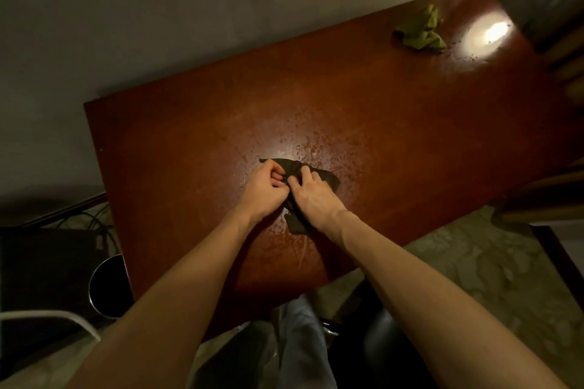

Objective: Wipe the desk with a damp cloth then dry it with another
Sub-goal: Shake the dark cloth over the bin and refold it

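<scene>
Left grip (264,187) and right grip (311,196), touching, fingers curled and clamped on dark cloth (328,179). Bunched on wet desk (158,142) beneath; long axis far-left to near, tail pointing out under right wrist. Well beyond, far right: crumpled green cloth (420,32).

Grey wall (158,9) is filling eleven o'clock; mottled floor (474,262) is showing at four; dark round bin (107,287) is standing at eight.
</scene>
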A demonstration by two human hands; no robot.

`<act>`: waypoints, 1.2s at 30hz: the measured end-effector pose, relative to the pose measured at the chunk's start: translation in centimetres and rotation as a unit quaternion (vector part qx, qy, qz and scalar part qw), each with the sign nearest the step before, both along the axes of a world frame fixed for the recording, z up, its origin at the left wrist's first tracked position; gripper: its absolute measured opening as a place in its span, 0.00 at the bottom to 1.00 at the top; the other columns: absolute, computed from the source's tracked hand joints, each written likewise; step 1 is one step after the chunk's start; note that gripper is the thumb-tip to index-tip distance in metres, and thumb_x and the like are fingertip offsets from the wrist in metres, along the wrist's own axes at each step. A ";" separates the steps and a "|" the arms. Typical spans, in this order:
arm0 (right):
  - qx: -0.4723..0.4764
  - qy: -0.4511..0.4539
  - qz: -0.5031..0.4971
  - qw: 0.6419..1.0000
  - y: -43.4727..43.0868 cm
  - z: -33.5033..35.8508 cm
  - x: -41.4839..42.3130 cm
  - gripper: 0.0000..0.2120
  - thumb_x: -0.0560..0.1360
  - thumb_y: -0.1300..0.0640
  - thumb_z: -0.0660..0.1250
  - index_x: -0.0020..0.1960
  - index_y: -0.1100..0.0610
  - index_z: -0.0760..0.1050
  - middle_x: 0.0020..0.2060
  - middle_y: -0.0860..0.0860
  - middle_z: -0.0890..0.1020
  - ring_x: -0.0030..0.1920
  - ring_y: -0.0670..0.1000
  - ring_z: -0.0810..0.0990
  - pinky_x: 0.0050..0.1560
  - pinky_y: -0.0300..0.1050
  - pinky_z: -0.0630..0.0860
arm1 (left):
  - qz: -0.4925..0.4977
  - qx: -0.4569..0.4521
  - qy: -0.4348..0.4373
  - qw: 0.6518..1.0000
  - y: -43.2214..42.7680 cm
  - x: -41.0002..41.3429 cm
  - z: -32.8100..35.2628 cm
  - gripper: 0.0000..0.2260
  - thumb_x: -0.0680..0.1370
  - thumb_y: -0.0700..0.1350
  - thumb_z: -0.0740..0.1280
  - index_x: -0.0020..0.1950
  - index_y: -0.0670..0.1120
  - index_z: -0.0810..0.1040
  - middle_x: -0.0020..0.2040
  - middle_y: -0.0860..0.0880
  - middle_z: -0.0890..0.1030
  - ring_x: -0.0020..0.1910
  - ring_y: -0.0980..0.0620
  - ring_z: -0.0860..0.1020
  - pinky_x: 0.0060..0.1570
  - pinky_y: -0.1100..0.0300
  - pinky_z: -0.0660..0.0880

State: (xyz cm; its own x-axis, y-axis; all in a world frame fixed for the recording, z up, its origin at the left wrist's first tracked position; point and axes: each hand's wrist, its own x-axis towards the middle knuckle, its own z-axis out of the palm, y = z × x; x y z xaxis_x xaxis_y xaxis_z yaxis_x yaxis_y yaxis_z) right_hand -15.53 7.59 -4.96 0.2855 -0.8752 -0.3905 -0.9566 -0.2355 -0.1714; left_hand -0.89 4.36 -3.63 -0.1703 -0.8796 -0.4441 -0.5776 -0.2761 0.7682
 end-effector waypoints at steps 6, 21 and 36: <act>0.026 -0.044 -0.026 0.998 0.1 -0.2 0.9 0.33 0.74 0.70 0.69 0.75 0.60 0.61 0.62 0.62 0.69 0.60 0.64 0.76 0.61 0.58 0.79 | 0.060 0.033 0.017 0.998 0.3 -0.1 0.3 0.09 0.76 0.30 0.65 0.55 0.37 0.79 0.43 0.47 0.78 0.37 0.55 0.73 0.31 0.72 0.69; 0.104 -0.261 -0.262 0.923 -5.0 4.7 -2.3 0.03 0.78 0.62 0.70 0.49 0.56 0.78 0.44 0.54 0.82 0.45 0.54 0.80 0.44 0.47 0.76 | -0.097 0.128 0.087 0.983 -2.8 1.1 4.8 0.21 0.75 0.32 0.72 0.64 0.50 0.76 0.61 0.49 0.78 0.53 0.55 0.78 0.39 0.67 0.75; -0.006 -0.355 -0.264 0.897 -9.8 12.8 -0.6 0.06 0.74 0.62 0.71 0.48 0.52 0.80 0.43 0.55 0.85 0.42 0.52 0.82 0.50 0.58 0.83 | -0.125 -0.245 0.049 0.960 -5.4 3.4 11.1 0.16 0.77 0.45 0.73 0.62 0.50 0.73 0.52 0.52 0.84 0.51 0.52 0.83 0.51 0.52 0.81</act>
